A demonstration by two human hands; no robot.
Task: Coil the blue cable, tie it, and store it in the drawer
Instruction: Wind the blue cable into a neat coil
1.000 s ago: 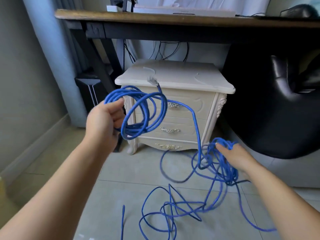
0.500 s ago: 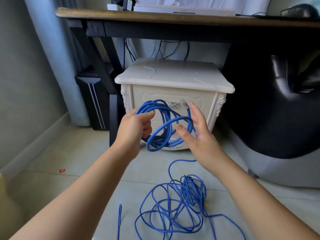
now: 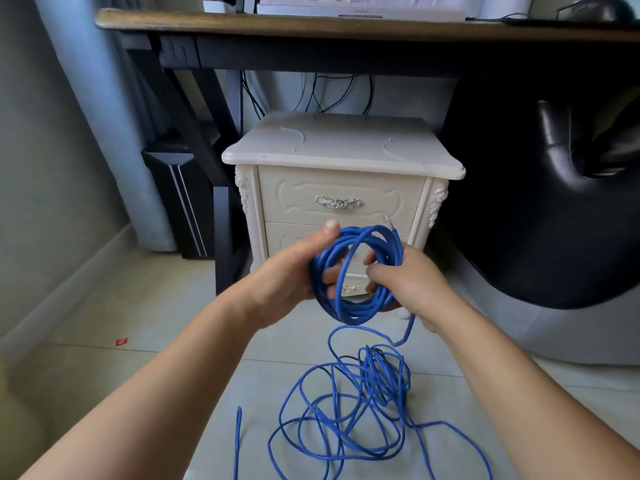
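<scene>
— Since half a second ago, what moved?
— Both hands closed in: my left hand (image 3: 287, 282) and right hand (image 3: 412, 285) grip the thin blue cable (image 3: 356, 271) coil, before the cream wooden nightstand's shut drawer (image 3: 341, 202) at 12 o'clock; slack lies tangled at 6 o'clock on the floor.

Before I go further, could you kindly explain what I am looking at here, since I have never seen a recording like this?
There is no machine: a person wears a camera on the head, looking forward and down, so the arms reach in from below. The left hand and right hand together hold a coil of blue cable, with a clear plug at its top. The uncoiled cable lies tangled on the tiled floor. Ahead stands a cream nightstand with its top drawer closed, under a dark desk.
</scene>
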